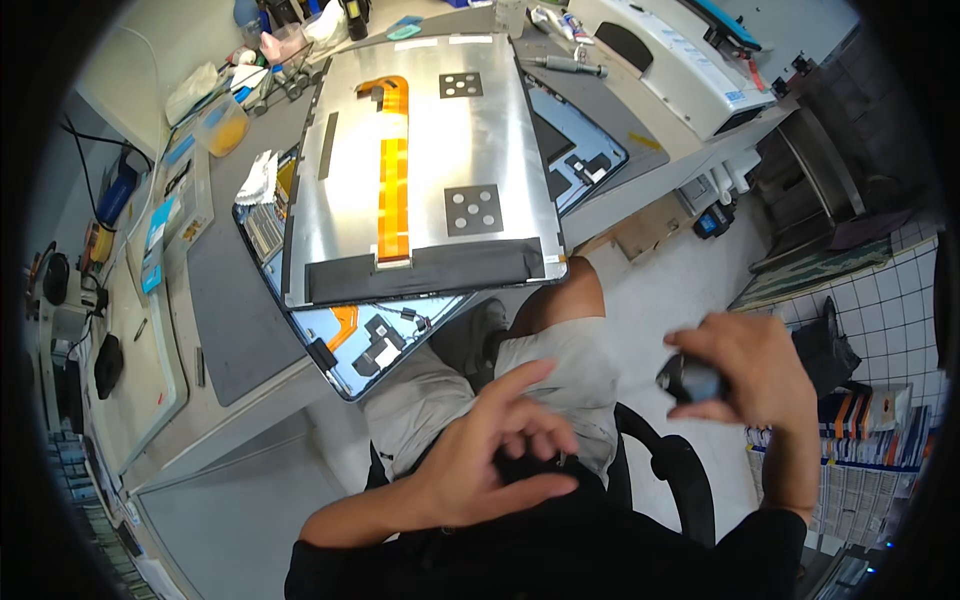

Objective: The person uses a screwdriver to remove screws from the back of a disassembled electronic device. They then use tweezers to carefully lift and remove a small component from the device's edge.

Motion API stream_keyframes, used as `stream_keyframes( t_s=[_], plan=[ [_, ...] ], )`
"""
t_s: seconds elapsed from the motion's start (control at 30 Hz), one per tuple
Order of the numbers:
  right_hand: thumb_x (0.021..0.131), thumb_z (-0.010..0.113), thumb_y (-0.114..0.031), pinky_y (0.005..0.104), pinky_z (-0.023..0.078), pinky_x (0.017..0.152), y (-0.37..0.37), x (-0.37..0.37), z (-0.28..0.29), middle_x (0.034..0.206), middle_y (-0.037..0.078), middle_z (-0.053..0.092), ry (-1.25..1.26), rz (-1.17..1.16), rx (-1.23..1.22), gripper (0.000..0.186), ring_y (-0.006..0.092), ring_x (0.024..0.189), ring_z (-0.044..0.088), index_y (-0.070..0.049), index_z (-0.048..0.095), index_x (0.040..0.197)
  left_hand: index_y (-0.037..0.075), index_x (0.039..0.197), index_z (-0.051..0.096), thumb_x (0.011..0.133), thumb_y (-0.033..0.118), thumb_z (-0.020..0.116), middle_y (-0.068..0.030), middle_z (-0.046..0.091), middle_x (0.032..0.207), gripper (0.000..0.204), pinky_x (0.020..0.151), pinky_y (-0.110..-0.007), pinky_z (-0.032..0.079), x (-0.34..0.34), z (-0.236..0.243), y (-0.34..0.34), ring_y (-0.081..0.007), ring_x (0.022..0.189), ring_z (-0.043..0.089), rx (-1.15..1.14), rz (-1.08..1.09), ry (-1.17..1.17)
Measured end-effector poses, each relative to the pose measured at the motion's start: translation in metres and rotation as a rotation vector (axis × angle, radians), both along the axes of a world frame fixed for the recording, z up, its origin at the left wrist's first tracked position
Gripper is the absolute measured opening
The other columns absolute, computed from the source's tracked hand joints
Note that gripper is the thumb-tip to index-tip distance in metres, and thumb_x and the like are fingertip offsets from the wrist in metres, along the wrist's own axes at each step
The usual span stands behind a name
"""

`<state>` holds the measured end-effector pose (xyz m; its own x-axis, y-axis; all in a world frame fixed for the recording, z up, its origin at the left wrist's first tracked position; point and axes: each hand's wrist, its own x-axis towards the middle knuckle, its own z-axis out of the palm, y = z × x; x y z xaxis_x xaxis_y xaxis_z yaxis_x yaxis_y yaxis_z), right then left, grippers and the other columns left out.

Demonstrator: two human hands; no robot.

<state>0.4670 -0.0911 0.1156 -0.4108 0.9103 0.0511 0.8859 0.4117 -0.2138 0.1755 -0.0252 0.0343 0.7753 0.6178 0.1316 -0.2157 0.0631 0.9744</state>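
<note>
My right hand [757, 368] is raised off to the right of my lap, its fingers wrapped round a small, black, stubby object [692, 380]. Blur hides what kind of object it is. Above my lap hovers my left hand [490, 455], holding nothing, with its thumb and fingers apart. Both hands are away from the bench. On it lies a silver display panel [345, 225], back side up, with an orange ribbon cable [394, 185] running down it. Beneath the panel, a blue device housing [350, 375] juts past the bench's front edge, partly covered.
A grey mat [232, 330] spreads under the devices. A crumpled white wrapper [258, 180] rests at the housing's left. Farther back are a silver screwdriver-like tool [565, 65], a white machine [670, 70] and a clear plastic tub [222, 127]. A black chair armrest [685, 470] stands beside me.
</note>
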Motion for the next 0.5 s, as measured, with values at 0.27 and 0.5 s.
stream_keyframes(
  t_s=[0.27,0.5],
  plan=[
    [0.075,0.07,-0.056,0.0353,0.045,0.054,-0.029,0.007,-0.015,0.074,0.006,0.055,0.04,-0.134,-0.063,0.061,0.0253,0.062,0.058,-0.012,0.063,0.116,-0.005,0.11,0.068,0.096,0.007,0.058,-0.0156,0.073,0.096,0.021,0.072,-0.026,0.053,0.045,-0.016,0.015,-0.0207,0.085,0.071,0.044,0.001,-0.119],
    [0.076,0.068,-0.061,0.0407,0.051,0.069,-0.03,0.017,-0.014,0.099,0.018,0.064,-0.007,-0.365,-0.18,0.075,0.0364,0.08,0.064,-0.001,0.056,0.119,-0.005,0.136,0.048,0.104,0.019,0.045,-0.0251,0.061,0.125,0.04,0.077,-0.03,0.056,0.056,-0.059,0.033,-0.0279,0.105,0.067,-0.551,0.098,-0.202]
  ],
)
